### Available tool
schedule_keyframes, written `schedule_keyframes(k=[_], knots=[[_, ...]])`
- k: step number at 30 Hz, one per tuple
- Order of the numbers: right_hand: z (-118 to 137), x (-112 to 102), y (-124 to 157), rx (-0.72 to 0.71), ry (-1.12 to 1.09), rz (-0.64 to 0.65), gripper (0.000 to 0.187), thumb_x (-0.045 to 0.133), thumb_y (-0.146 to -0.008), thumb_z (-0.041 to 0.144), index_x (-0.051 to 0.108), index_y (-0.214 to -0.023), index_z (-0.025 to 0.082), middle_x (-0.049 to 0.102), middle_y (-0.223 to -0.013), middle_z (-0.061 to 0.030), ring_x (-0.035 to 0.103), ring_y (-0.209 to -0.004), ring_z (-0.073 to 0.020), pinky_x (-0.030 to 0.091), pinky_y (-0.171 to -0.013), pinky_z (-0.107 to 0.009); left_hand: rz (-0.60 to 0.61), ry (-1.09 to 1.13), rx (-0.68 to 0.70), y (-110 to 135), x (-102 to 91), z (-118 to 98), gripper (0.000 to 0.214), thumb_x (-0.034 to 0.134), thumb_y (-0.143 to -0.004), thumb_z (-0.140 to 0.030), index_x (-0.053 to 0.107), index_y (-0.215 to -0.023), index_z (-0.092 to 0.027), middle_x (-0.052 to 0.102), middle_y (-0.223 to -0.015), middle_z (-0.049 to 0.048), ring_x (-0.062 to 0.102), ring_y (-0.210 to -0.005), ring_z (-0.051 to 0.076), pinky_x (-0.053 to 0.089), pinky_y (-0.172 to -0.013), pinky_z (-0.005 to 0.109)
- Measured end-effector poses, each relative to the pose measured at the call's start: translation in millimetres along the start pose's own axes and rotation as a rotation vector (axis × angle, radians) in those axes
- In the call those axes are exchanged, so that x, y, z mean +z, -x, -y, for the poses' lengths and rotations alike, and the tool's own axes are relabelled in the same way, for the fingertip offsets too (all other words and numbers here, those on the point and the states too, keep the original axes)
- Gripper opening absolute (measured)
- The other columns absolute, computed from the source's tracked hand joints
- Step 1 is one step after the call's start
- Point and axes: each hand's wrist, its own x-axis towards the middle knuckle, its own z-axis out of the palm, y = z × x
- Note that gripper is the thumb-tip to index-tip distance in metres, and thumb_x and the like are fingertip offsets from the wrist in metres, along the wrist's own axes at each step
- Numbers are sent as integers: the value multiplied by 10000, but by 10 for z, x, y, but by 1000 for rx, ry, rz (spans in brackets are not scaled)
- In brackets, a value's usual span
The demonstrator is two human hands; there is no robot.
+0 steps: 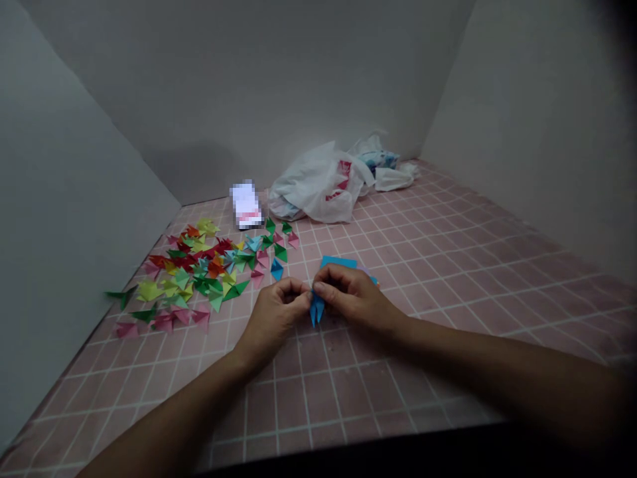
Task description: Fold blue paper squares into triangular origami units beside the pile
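Between my two hands is a small blue folded paper (317, 313), its two narrow points hanging downward. My left hand (283, 307) pinches its left side between thumb and fingertips. From the right, my right hand (355, 297) grips the upper part, thumb laid across it, so the top of the fold is hidden. Just behind my right hand lies a stack of blue paper sheets (339, 261), partly covered by the fingers; a lilac edge shows beside it. A finished-looking blue folded piece (277, 269) rests on the cloth left of my hands.
Many colourful folded paper pieces (199, 265) spread over the left of the pink checked tablecloth (279, 411). A lit phone (247, 204) stands behind them. White plastic bags (318, 186) lie at the back, against the grey wall (308, 79). Walls also close in both sides.
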Motion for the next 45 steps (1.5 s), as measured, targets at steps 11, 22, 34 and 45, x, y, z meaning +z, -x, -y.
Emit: schedule_keyframes(k=[11,22,34,45], knots=[[52,-21,13,100,-71,-1,321,511,-936,399,502,-684,201,510,-584,31,459,-529,-106,348,-513,-249,7,-33,18,10,9,-21,175,685,-739,-343,659,-729,-170,639,-691,-4,557,-617,122,441,-619,253],[6,10,-2,138,-140,8,145,611,-847,304,575,-762,192,464,-595,52,396,-523,-101,293,-507,-244,-20,56,61,-4,-25,14,210,695,-813,-370,679,-792,-161,647,-731,-1,572,-662,122,459,-653,246],[2,1,-15,195,-214,29,230,616,-844,393,569,-747,190,482,-576,53,419,-510,-93,295,-499,-235,-22,97,43,0,-13,37,225,727,-795,-375,671,-783,-158,639,-724,-1,539,-643,107,422,-592,216],[-34,-3,-29,103,-133,23,185,602,-851,341,577,-744,191,477,-587,47,407,-529,-98,300,-498,-238,-36,63,94,5,-5,11,203,731,-771,-349,666,-724,-162,599,-649,-23,499,-589,96,405,-574,223]])
